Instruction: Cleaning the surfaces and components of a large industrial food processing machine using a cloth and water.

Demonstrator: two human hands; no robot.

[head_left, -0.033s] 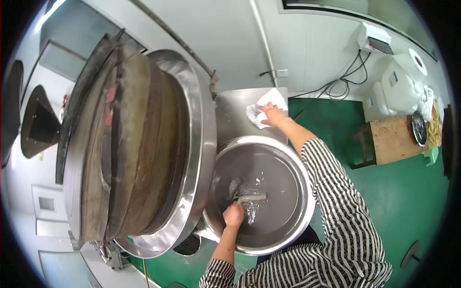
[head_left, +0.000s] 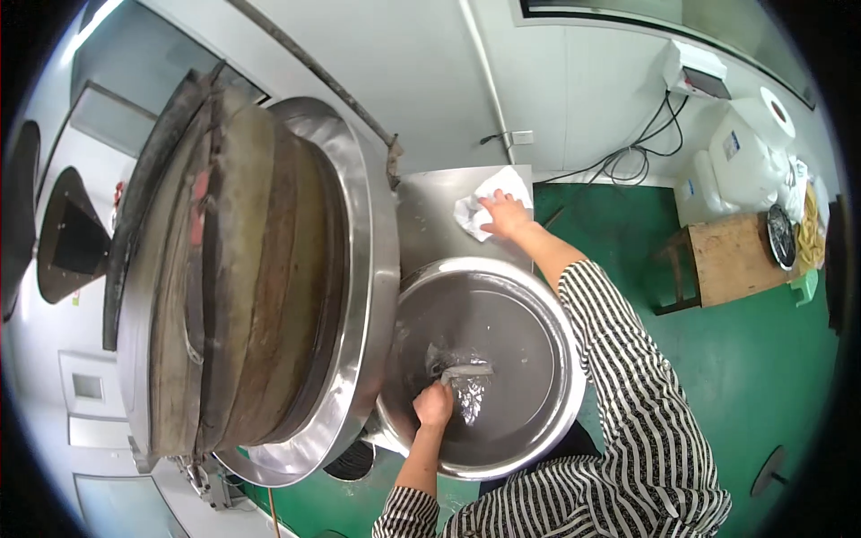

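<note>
My left hand [head_left: 433,405] is closed at the near left inside of a wide steel basin [head_left: 574,394], low over grey, cloudy liquid [head_left: 516,345]. From its fingers a pale, stick-like thing [head_left: 468,369] points right across the surface; its kind I cannot make out. Shiny ripples lie around it, and something see-through or wet shows just beyond the fist. My right hand [head_left: 508,215] presses a crumpled white cloth [head_left: 475,208] onto a steel tabletop [head_left: 430,202] beyond the basin. Its fingers are spread over the cloth.
A large round stone-and-wood mill [head_left: 260,278] with a steel trough [head_left: 372,260] stands close on the left. At right, a wooden stool [head_left: 740,260] bears a black-lined bowl [head_left: 782,238], beside white jugs [head_left: 749,148]. Cables [head_left: 641,157] hang along the wall.
The whole view has shifted slightly left. Ripples around the pale thing have changed shape, while both hands stay at nearly the same places.
</note>
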